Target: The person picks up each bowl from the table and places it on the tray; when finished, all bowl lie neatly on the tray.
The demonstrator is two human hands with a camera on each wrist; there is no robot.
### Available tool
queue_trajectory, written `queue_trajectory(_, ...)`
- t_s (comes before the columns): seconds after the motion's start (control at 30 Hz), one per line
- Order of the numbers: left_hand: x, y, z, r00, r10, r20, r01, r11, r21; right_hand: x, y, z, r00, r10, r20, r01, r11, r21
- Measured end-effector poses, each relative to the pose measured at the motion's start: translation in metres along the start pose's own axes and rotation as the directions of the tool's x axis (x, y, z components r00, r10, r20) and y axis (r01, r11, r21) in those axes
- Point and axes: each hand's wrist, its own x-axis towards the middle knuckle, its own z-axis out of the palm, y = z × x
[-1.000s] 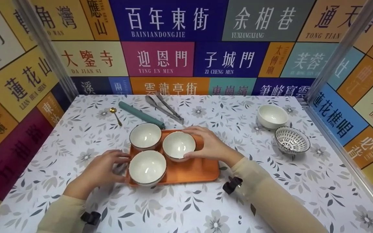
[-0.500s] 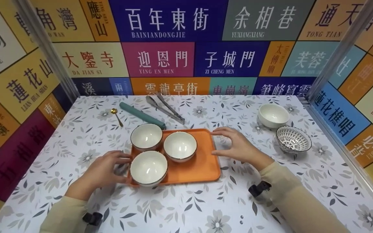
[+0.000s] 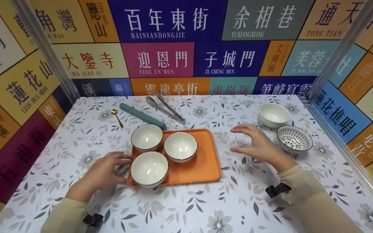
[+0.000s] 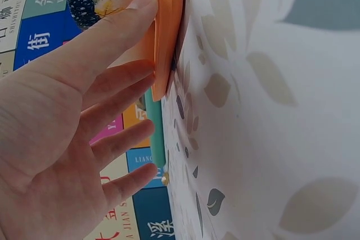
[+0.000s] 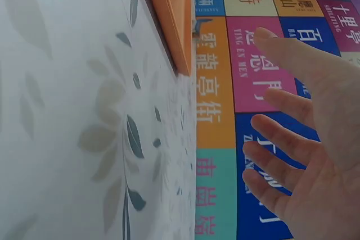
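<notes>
Between left hand [image 3: 104,171] at its edge and right hand [image 3: 258,144] farther off, both spread-fingered, the orange tray [image 3: 202,165].

three cameras, one high and two low, meet at the orange tray

the head view looks forward and down from above the table's near side, far enough back to take in the white leaf-printed tabletop [image 3: 238,200], the multicoloured lettered wall panels [image 3: 165,22] and both hands. the left wrist view sits low and close, turned on its side: tabletop at right, panels at left, with the open-fingered left hand [image 4: 50,122] large in front. the right wrist view is turned the opposite way, tabletop at left, the right hand [image 5: 323,139] near at right. all three share the rectangular orange tray [image 3: 194,168], only its edge showing in the wrist views. head and left wrist views share the long dull-green roll [image 3: 142,116].
</notes>
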Motion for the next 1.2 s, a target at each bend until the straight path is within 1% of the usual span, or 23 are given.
queue_trajectory(0.07,0.0,0.0,0.001,1.0,0.024,-0.015,-0.024,1.0,0.005,-0.003,0.003,-0.007,1.0,0.007,-0.013,-0.007,1.0,-0.014)
queue_trajectory(0.17,-0.001,0.0,0.002,0.999,0.046,-0.026,-0.046,0.999,0.011,-0.008,0.008,-0.018,0.999,0.035,-0.034,-0.037,0.998,-0.045)
queue_trajectory(0.23,0.0,0.0,0.002,0.999,0.044,-0.024,-0.044,0.999,0.008,-0.011,0.012,-0.026,0.997,0.062,-0.05,-0.066,0.995,-0.071)
queue_trajectory(0.33,0.0,0.001,0.001,1.0,0.024,-0.015,-0.024,1.0,-0.002,-0.017,0.019,-0.036,0.993,0.094,-0.078,-0.101,0.991,-0.086)
queue_trajectory(0.43,0.0,0.002,0.0,1.0,0.014,-0.008,-0.014,1.0,-0.005,-0.023,0.026,-0.044,0.989,0.111,-0.093,-0.12,0.988,-0.1)
queue_trajectory(0.67,0.0,0.001,0.0,1.0,-0.003,0.007,0.003,1.0,0.001,-0.036,0.042,-0.06,0.981,0.152,-0.121,-0.169,0.975,-0.147)
queue_trajectory(0.87,-0.001,0.001,-0.002,1.0,-0.025,0.013,0.025,1.0,-0.005,-0.045,0.054,-0.073,0.973,0.195,-0.125,-0.217,0.956,-0.195)
queue_trajectory(0.93,-0.001,0.002,-0.002,1.0,-0.027,0.014,0.027,1.0,-0.008,-0.047,0.058,-0.077,0.971,0.201,-0.133,-0.226,0.95,-0.217)
queue_trajectory(1.07,-0.001,0.003,-0.001,1.0,-0.011,0.005,0.011,1.0,0.002,-0.052,0.067,-0.085,0.968,0.207,-0.142,-0.238,0.937,-0.256)
queue_trajectory(1.2,-0.001,0.002,0.0,1.0,0.008,-0.009,-0.008,1.0,0.013,-0.055,0.074,-0.092,0.961,0.242,-0.132,-0.271,0.921,-0.279)
